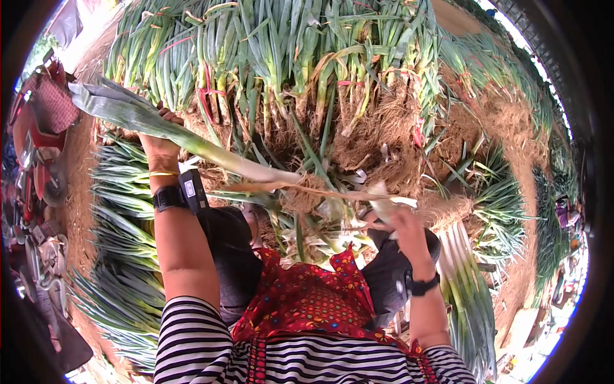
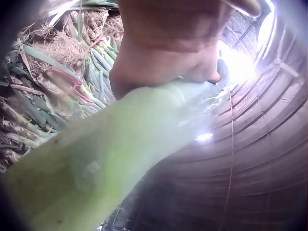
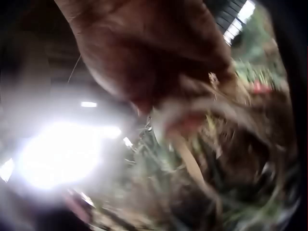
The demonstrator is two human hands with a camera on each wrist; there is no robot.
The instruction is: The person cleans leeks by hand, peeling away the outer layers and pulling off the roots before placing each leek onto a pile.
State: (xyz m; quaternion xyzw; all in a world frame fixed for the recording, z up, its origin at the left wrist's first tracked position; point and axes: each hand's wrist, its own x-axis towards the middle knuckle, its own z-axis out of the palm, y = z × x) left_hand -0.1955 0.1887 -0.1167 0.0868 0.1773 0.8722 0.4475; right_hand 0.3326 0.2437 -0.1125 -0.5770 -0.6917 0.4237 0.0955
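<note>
A thick leek (image 1: 211, 150) slants across the head view, its green leaves at the upper left and its white root end near the middle. My left hand (image 1: 161, 142) grips it around the green part; in the left wrist view the pale green stalk (image 2: 120, 149) passes just under the hand (image 2: 168, 62). Fingers of my right hand (image 1: 409, 237) pinch a whitish peeled layer (image 1: 382, 203), from which a long brownish dry leaf strip (image 1: 313, 189) stretches left past the root end. In the right wrist view the hand (image 3: 154, 43) and the pale strip (image 3: 192, 166) are blurred.
Tied leek bunches (image 1: 268, 51) with tangled roots (image 1: 384, 141) fill the ground ahead. Cleaned leeks (image 1: 464, 288) lie beside my right leg, more leafy leeks (image 1: 128, 237) to the left. Peeled scraps (image 1: 320, 240) litter the ground between my knees. A red motorbike (image 1: 41, 141) stands far left.
</note>
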